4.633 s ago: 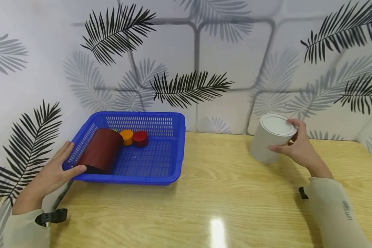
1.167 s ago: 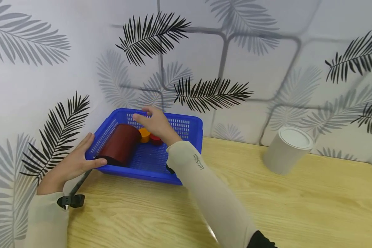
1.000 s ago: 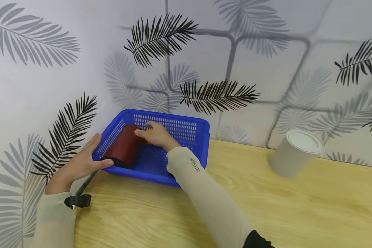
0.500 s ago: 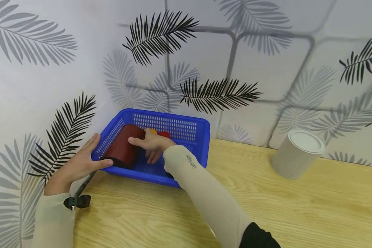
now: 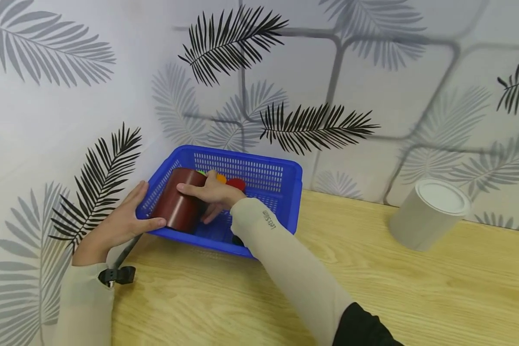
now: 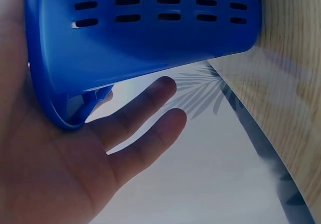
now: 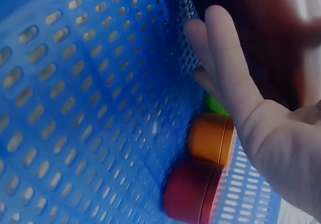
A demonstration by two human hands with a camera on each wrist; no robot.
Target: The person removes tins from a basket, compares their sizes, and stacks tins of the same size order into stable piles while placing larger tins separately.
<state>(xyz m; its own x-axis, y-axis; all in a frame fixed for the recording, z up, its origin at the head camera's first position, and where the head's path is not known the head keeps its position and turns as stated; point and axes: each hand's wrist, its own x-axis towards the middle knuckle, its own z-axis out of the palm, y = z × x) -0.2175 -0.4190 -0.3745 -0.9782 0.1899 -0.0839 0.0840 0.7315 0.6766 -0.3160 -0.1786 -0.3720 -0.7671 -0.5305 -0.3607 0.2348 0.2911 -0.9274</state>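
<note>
In the head view a dark red cylinder (image 5: 179,202) lies tilted against the left side of a blue perforated basket (image 5: 298,202). My right hand (image 5: 214,194) grips it, thumb on top and fingers down its right side. In the right wrist view those fingers reach down between the cylinder (image 7: 271,38) and the basket floor. My left hand (image 5: 121,223) rests on the basket's left rim, thumb over the front corner. Two of its fingers extend straight outside the wall (image 6: 150,33) in the left wrist view. The cylinder's ends are largely hidden.
Small round red (image 7: 193,191) and orange (image 7: 210,138) pots with seams sit beside the cylinder, with a green one (image 7: 215,103) partly hidden. A white lidded can (image 5: 430,214) stands on the wooden table (image 5: 350,288) to the right. A patterned wall backs the table.
My right hand has left the white can, reached into the basket and taken hold of the dark red cylinder, which has turned slightly. My left hand has stayed at the basket's rim.
</note>
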